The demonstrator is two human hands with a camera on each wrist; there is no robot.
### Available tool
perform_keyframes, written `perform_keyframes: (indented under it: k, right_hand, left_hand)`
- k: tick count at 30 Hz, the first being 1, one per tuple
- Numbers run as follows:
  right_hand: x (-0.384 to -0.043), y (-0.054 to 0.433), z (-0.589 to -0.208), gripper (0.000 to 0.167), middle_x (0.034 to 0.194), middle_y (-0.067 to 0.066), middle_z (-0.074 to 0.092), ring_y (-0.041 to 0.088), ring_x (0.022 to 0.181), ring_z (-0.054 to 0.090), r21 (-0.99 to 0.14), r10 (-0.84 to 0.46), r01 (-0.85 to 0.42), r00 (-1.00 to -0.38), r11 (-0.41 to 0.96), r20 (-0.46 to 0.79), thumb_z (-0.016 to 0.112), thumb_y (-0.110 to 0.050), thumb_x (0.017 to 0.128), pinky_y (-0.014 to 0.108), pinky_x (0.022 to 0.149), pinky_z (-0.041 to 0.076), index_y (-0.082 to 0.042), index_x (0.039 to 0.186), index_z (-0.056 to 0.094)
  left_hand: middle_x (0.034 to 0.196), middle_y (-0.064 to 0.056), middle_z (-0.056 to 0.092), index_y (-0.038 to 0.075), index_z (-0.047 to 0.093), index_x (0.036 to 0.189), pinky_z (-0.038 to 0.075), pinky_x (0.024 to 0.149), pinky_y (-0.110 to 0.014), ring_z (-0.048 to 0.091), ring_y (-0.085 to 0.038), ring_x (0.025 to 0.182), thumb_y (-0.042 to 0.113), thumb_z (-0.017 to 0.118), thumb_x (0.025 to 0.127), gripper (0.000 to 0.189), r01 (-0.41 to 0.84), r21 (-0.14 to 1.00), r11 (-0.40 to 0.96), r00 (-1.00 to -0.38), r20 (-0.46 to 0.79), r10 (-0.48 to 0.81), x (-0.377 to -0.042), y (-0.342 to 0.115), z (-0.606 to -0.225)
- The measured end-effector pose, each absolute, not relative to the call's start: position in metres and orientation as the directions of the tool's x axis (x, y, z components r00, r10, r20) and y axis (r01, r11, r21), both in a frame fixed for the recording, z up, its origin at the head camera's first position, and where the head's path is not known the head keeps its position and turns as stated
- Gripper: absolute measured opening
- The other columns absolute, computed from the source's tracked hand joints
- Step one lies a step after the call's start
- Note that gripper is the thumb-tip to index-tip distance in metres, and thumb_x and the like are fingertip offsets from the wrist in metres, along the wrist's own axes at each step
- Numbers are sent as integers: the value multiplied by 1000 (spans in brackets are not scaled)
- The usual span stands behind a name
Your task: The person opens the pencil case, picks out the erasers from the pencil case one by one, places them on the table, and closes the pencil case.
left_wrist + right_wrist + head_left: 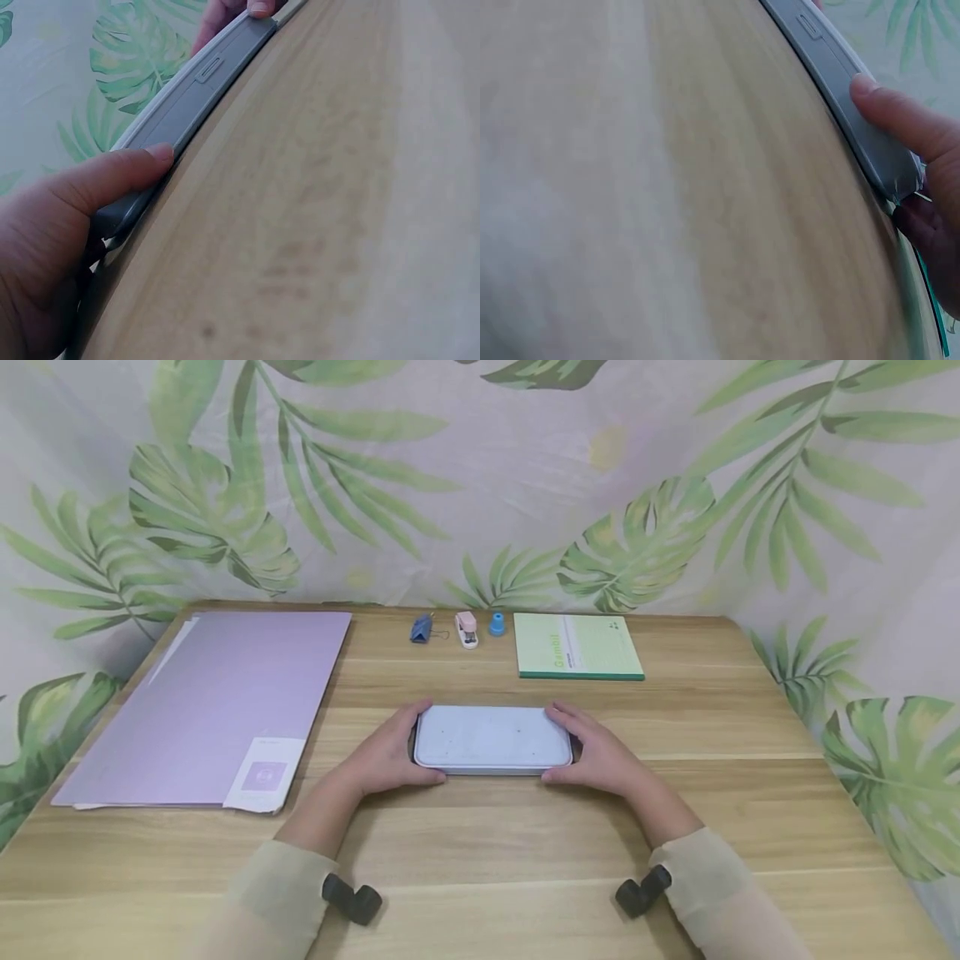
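The pale, rounded-corner case was held directly between the two hands, near the middle of the counter. Its long axis was laid crosswise, running from the left hand to the right hand, with its broad pale face turned upward and a long grey side turned toward the person. Neither hand was set nearer than the other: one short end was taken by each, and contact was made at both.

The left end was gripped by the left hand, its thumb pressed along the near grey side and a finger brought to the far corner. The right end was gripped in mirrored fashion, with the right thumb laid on the same near side. Both hands were thus curved about the case, opened only as wide as its depth. A small rectangular catch could be seen on the grey side, between the thumbs and touched by neither. Whether the underside was fully borne by the counter could not be told.

Beyond the case, well apart from the hands, a blue binder clip, a pink-and-white stapler and a green notebook were placed.
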State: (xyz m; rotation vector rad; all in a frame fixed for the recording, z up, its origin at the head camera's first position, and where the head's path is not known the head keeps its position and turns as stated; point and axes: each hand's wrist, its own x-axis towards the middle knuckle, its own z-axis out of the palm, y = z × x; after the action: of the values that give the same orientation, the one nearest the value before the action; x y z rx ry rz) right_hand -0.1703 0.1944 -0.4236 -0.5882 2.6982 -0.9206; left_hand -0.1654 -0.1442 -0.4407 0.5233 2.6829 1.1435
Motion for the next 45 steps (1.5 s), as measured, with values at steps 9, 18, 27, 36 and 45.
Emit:
perform_keyframes:
  k: [9,18,27,36,45]
  right_hand:
    - [-174,193,-429,109,160,11,31,33,148,27,-636,-443,-300,-893,711,-74,89,-46,65,53,119,25,-13,153,33]
    - [-178,195,-431,112,162,9,26,32,150,23,-624,-463,-307,-881,718,-100,90,-42,65,52,120,22,-15,155,30]
    - [-184,198,-422,109,160,10,31,35,148,28,-586,-468,-307,-872,750,-143,88,-51,64,55,118,26,-17,153,35]
    - [-187,198,-420,107,159,9,34,33,147,30,-593,-470,-302,-870,746,-147,88,-51,63,54,118,27,-18,152,38]
    - [-187,200,-421,106,159,9,35,33,147,31,-603,-475,-303,-867,738,-147,87,-51,64,54,118,27,-18,152,38]
  left_hand:
    - [152,-21,38,1,25,152,30,117,-51,38,-36,141,41,89,65,115,237,724,648,-929,-25,368,-164,-143,-444]
    - [151,-22,40,0,26,151,32,116,-51,40,-36,139,39,89,65,113,244,721,649,-930,-15,366,-164,-143,-443]
    - [153,-22,37,0,24,152,30,117,-52,37,-38,141,39,87,67,113,237,707,666,-933,-26,359,-162,-141,-440]
    - [153,-22,37,0,23,153,30,118,-51,36,-38,142,38,87,67,114,221,700,679,-938,-37,344,-161,-140,-441]
    - [154,-22,36,1,22,153,30,118,-51,36,-38,142,37,87,67,113,213,703,679,-939,-46,342,-161,-139,-440]
